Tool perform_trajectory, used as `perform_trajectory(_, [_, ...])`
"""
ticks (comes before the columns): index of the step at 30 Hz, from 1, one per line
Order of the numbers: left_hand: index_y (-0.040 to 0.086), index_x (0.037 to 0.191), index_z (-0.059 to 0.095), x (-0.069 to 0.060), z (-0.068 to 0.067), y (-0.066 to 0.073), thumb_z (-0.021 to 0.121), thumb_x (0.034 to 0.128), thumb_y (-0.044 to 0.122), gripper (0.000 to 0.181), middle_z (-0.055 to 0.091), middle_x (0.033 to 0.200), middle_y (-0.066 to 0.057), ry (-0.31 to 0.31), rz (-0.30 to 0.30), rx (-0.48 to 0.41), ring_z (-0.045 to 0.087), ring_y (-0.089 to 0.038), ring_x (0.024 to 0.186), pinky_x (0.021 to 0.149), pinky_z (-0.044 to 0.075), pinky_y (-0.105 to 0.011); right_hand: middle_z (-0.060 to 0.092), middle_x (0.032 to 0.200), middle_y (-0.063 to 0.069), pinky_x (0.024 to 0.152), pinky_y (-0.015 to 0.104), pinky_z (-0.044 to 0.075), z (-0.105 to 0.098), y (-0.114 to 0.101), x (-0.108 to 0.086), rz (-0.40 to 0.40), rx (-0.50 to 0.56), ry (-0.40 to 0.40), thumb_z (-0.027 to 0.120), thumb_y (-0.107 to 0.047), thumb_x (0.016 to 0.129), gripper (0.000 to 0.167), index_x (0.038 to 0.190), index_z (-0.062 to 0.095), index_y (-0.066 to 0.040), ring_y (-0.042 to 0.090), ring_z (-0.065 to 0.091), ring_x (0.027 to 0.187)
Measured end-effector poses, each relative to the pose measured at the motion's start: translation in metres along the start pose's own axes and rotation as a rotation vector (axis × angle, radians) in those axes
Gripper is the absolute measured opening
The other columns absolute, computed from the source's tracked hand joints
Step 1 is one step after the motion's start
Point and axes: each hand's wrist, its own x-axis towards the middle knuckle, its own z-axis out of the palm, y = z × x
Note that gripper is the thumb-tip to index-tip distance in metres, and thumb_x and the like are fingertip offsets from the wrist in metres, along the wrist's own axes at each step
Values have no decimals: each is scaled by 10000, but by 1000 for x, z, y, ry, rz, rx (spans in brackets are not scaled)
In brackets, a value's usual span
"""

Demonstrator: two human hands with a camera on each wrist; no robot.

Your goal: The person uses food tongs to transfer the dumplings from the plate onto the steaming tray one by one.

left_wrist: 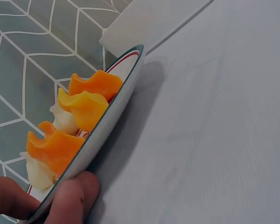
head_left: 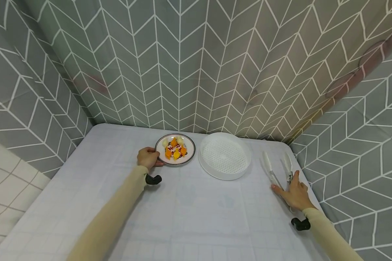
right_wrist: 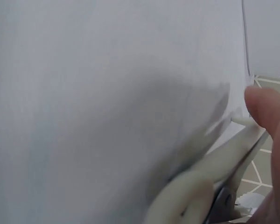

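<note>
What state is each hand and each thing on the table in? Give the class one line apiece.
Left hand: pinching the plate's rim.
Plate: face up, loaded, held at its edge.
Orange, yellow and whitish pieces: sitting on the plate, close together.
White perforated tray: flat on the table, none of the pieces on it.
Tongs: spread open.
Right hand: at the tongs; how firmly it grips, if at all, is unclear.

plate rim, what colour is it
The rim is dark teal with a thin red line just inside; the left wrist view shows it best.
</note>
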Motion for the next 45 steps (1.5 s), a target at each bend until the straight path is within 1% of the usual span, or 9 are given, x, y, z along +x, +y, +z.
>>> perform_trajectory(4, [-61, 1412, 538, -1, -1, -2, 581, 1018, 72, 418, 632, 1075, -189, 17, 23, 14, 693, -110, 503, 566, 659, -250, 138, 1533, 596, 1159, 843, 284, 2, -5, 0, -2, 36, 18, 613, -604, 983, 1280, 1546, -215, 192, 778, 174, 1409])
perform_trajectory(11, [-61, 1380, 565, -4, 1, -2, 595, 997, 52, 400, 658, 1045, -189, 31, 51, 11, 689, -109, 501, 564, 661, -259, 375, 1448, 552, 1114, 773, 418, 9, -5, 1, -64, 106, 131, 652, -532, 1002, 1059, 1527, 164, 247, 698, 412, 1342])
perform_trajectory(17, [-79, 1360, 568, -2, 0, -3, 588, 990, 39, 389, 670, 997, -187, 26, 83, 17, 693, -122, 497, 556, 661, -267, 387, 1458, 534, 1107, 779, 407, 9, -12, 0, -73, 105, 153, 639, -564, 1001, 1085, 1564, 144, 220, 690, 410, 1338])
perform_trajectory(22, [-76, 1353, 572, -3, -3, -6, 585, 1000, 47, 374, 666, 980, -186, 26, 114, 32, 699, -120, 503, 560, 658, -253, 474, 1447, 446, 1043, 729, 492, 4, -27, -1, -93, 155, 176, 623, -562, 1019, 1013, 1575, 188, 165, 611, 521, 1307])
perform_trajectory(26, [-72, 1361, 570, -5, -4, -6, 582, 1004, 60, 381, 657, 1001, -187, 25, 125, 41, 705, -117, 514, 566, 656, -242, 541, 1445, 385, 944, 667, 568, -6, -49, -3, -108, 198, 200, 584, -552, 1045, 969, 1596, 179, 134, 557, 599, 1259])
perform_trajectory(31, [-70, 1377, 563, -5, -2, -7, 579, 1010, 76, 396, 672, 1021, -195, 21, 125, 51, 711, -116, 528, 572, 654, -235, 589, 1405, 345, 857, 572, 596, -14, -89, -4, -122, 236, 226, 574, -584, 1039, 944, 1612, 222, 77, 497, 635, 1222])
perform_trajectory(34, [-72, 1377, 563, -3, 0, -8, 582, 1011, 72, 394, 683, 1017, -197, 19, 122, 49, 711, -118, 526, 567, 654, -239, 627, 1343, 337, 784, 489, 611, -13, -114, -4, -174, 255, 249, 603, -586, 1026, 900, 1584, 298, 50, 468, 672, 1164])
perform_trajectory(39, [-76, 1360, 576, 0, 1, -12, 593, 998, 59, 386, 691, 999, -200, 23, 116, 33, 713, -137, 520, 558, 659, -264, 670, 1276, 287, 706, 340, 573, -4, -155, 0, -293, 278, 248, 650, -552, 1014, 888, 1575, 316, 50, 394, 709, 1065])
perform_trajectory(45, [-81, 1357, 583, 3, 1, -14, 596, 999, 52, 382, 700, 1002, -211, 27, 128, 43, 718, -144, 527, 565, 664, -272, 703, 1225, 218, 655, 310, 558, 11, -196, 6, -398, 254, 235, 687, -524, 996, 840, 1534, 381, 44, 314, 724, 962])
